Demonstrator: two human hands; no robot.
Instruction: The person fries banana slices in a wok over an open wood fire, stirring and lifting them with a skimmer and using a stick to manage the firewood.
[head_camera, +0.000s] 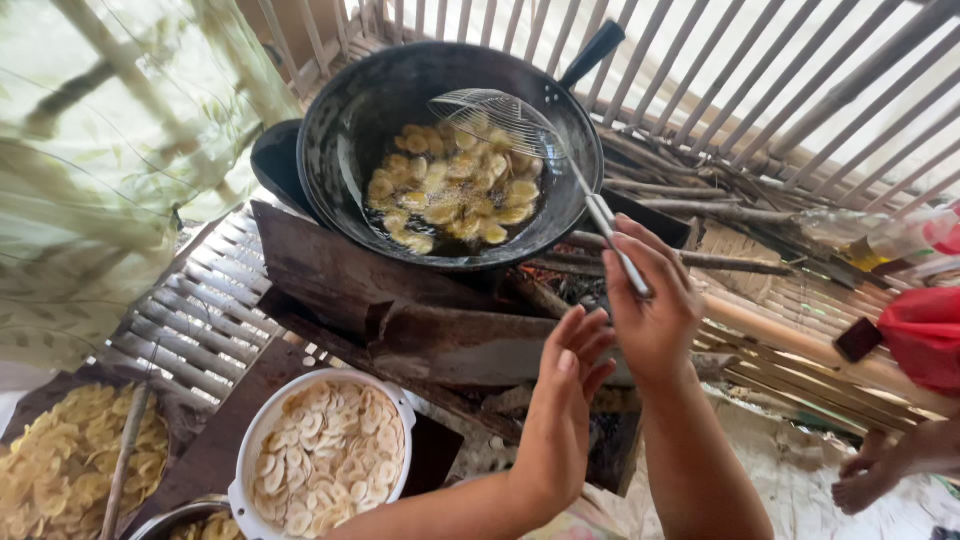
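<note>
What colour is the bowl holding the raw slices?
White: the bowl, seen in the head view, lower left.

Daylight pours through a slatted bamboo wall (760, 70) onto a slatted bamboo floor (200, 310), sheer curtain (110, 150) alongside.

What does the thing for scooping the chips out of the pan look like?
Find the big black wok of bubbling oil on the wood fire. Resting over its yellow slices is a round wire skimmer with a thin metal handle, held by the right hand. Nothing else there is silvery mesh.
</note>
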